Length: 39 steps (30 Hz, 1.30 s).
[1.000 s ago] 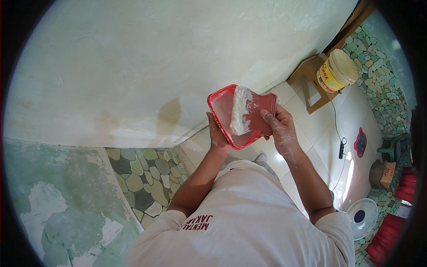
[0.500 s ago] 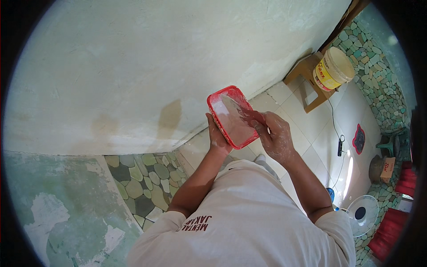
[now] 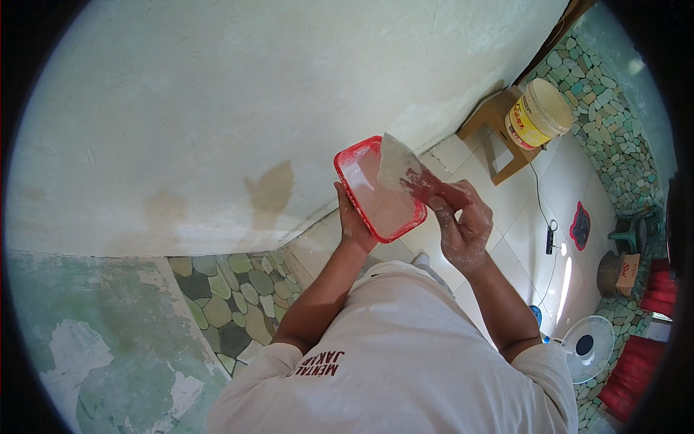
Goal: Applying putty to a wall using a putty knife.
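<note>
My left hand (image 3: 356,223) is closed on the left side of a red plastic tub (image 3: 347,160), holding it in front of the wall. Pale wet filler coats the inside of the tub. In my right hand (image 3: 463,228) is a putty knife (image 3: 400,165) with a red handle, its wide blade smeared with filler. The blade stands over the tub's upper right part, pointing up and to the left. White splashes mark my right fingers and wrist.
A pale plastered wall (image 3: 202,108) rises ahead and left. On the right, a yellow and white bucket (image 3: 538,116) stands on a brown stool (image 3: 499,119). A cable with a black socket block (image 3: 551,239) crosses the tiles. Farther right is a white fan (image 3: 588,349).
My right hand has moved slightly right, lifting the putty knife's blade from inside the tub to above its rim. My left hand and the tub have hardly shifted.
</note>
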Tool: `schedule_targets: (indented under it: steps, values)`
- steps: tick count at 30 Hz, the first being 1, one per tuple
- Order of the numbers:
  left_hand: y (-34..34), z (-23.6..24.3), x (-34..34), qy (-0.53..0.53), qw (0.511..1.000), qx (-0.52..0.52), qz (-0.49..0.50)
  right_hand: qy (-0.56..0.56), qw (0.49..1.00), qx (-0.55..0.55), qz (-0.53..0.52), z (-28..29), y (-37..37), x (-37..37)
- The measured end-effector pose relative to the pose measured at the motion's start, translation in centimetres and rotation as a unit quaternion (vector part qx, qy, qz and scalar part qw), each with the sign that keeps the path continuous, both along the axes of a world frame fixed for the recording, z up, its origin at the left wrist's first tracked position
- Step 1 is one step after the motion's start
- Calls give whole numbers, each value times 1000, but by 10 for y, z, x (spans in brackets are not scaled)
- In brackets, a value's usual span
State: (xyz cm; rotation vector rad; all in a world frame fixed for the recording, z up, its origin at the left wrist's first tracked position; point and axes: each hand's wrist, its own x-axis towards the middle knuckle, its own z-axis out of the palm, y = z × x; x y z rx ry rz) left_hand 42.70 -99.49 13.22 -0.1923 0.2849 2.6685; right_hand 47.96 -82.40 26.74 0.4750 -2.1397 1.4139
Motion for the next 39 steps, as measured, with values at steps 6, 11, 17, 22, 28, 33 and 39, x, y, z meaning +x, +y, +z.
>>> schedule_targets:
  steps: [6,11,17,22,28,33,39]
  values:
    - [-5,-6,-1,-5,1000,9,-8,3,999,-45,0,4,-2,-2]
    - [1,27,-2,58,998,8,18,-134,980,-144,31,0,-11,-9]
    - [-4,31,5,153,983,-98,26,-324,880,-341,60,-13,4,-20]
    - [-3,9,1,19,999,-16,26,-289,918,-272,19,-15,-7,-17]
    - [10,-5,2,18,1000,7,10,-161,986,33,4,-21,2,-11]
    - [34,-2,-12,-1,999,-34,4,-138,990,-11,-13,-32,34,-22]
    - [85,17,-39,32,998,-60,-11,-253,922,-293,25,-31,78,-54]
